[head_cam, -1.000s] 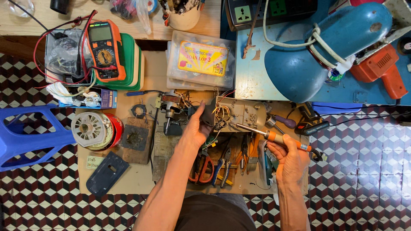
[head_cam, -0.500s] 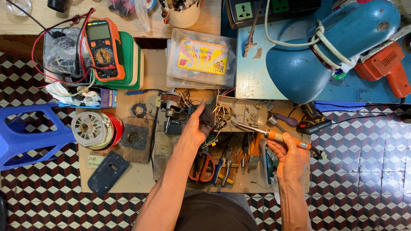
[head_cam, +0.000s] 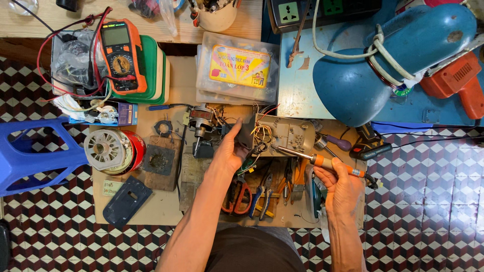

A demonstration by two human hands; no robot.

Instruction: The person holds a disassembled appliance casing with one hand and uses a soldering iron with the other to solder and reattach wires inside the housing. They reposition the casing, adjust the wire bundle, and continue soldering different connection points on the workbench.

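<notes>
My right hand [head_cam: 343, 189] fingers wrap tight round soldering iron [head_cam: 322, 161], orange grip, near front edge of table [head_cam: 166, 201]. Iron light, stiff, tip probably hot: hold grip only. My left hand [head_cam: 229, 153] fingers pinch small dark part [head_cam: 246, 132] by grey board [head_cam: 285, 135], mid table. Wires thin, likely snap easy.

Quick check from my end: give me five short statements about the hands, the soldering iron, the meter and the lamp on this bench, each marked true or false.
1. The right hand holds a soldering iron with an orange grip. True.
2. The left hand rests on the multimeter. False: it holds a dark part beside the wired grey panel; the meter lies apart, at upper left.
3. The iron's tip points toward the panel. True.
4. The blue lamp lies left of the meter. False: it lies at the right.
5. The blue plastic stool stands at the left edge. True.
</notes>
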